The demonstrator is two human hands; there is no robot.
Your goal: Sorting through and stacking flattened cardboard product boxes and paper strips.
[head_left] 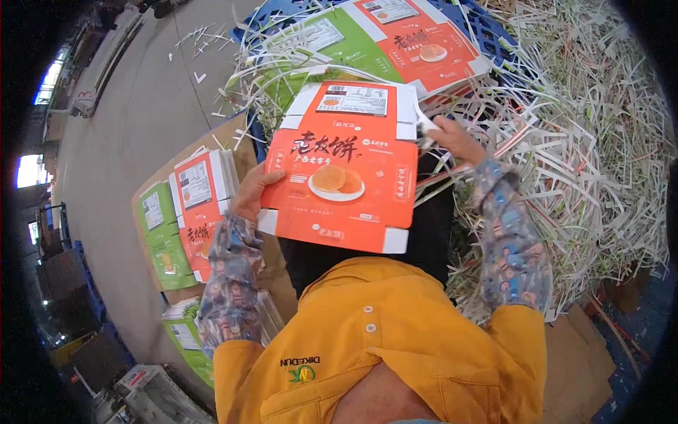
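Observation:
A flat orange-red box blank (353,152), printed with a plate of round cakes, lies tilted over my lap. My left hand (256,189) grips its left edge, thumb on the printed face and fingers hidden beneath. Just past the blank's upper right side, my right hand (455,140) is closed on a white paper strip (424,117) beside the white flaps. Whether that strip is still joined to the blank, I cannot tell. Beyond the held blank lies a pile of flat green (321,39) and red box blanks (431,53).
Tangled paper trimmings (565,162) heap up on the right. A blue plastic pallet (494,35) shows under the far pile. To my left, stacks of green blanks (164,233) and red blanks (198,201) rest on brown cardboard (244,145). Grey floor (120,177) lies further left.

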